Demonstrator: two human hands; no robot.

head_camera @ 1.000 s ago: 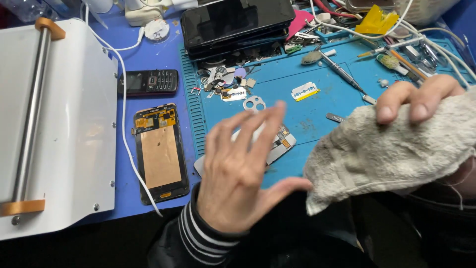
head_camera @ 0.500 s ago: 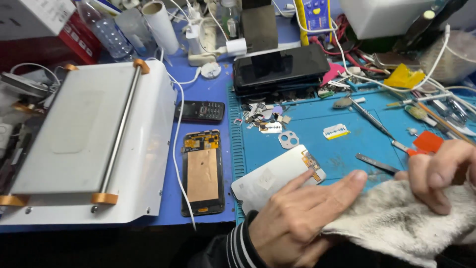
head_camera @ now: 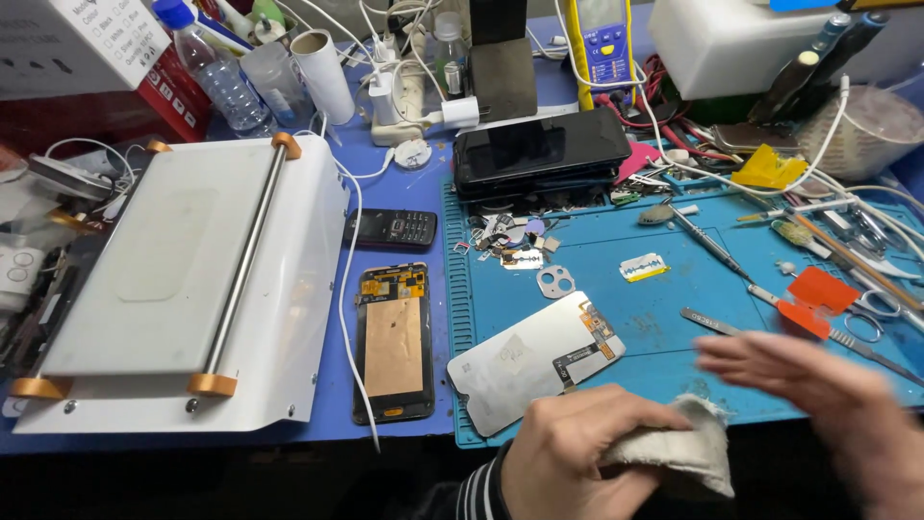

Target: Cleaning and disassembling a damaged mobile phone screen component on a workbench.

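While the left hand (head_camera: 568,457) is clamped on a bunched cloth (head_camera: 674,453), a nubby off-white terry wad at the blue mat's (head_camera: 674,318) near edge, the right hand (head_camera: 818,395) hovers blurred beside it, fingers spread, holding nothing. Just left lies a flat, grey, smooth rectangular screen panel (head_camera: 534,361), its long axis slanting up to the right.
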